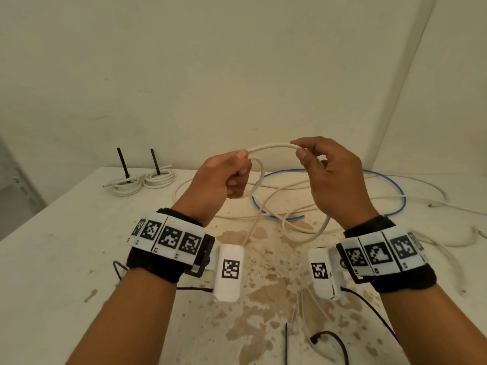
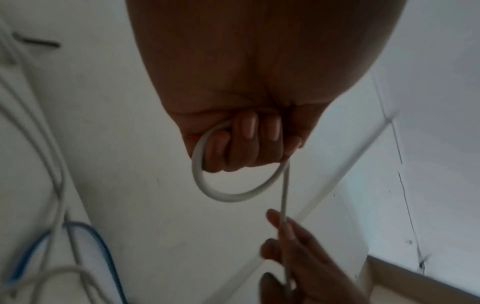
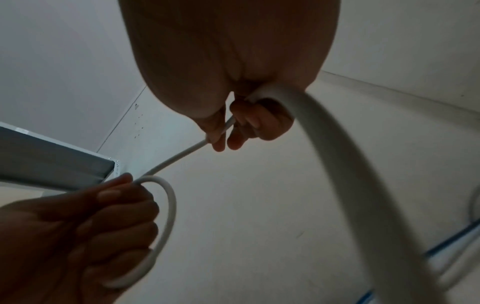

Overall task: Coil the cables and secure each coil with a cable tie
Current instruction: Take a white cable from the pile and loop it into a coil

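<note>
A white cable [image 1: 274, 146] runs between both hands above the table. My left hand [image 1: 232, 177] is a fist gripping one small loop [image 2: 233, 195] of it; the loop [image 3: 166, 216] also shows in the right wrist view. My right hand [image 1: 311, 156] pinches the cable [image 3: 187, 152] between thumb and forefinger a short way to the right. From the right hand the cable hangs down and trails in loose curves [image 1: 295, 227] on the table. Two white coils [image 1: 143, 181], each with a black cable tie [image 1: 123, 164] sticking up, lie at the far left.
A blue cable [image 1: 395, 204] loops on the white table [image 1: 66, 246] behind the hands, with more white cables [image 1: 448, 233] at the right. Black cable ties [image 1: 286, 343] and white ties [image 1: 303, 304] lie near the front edge. Brown stains mark the middle. Walls close the back and right.
</note>
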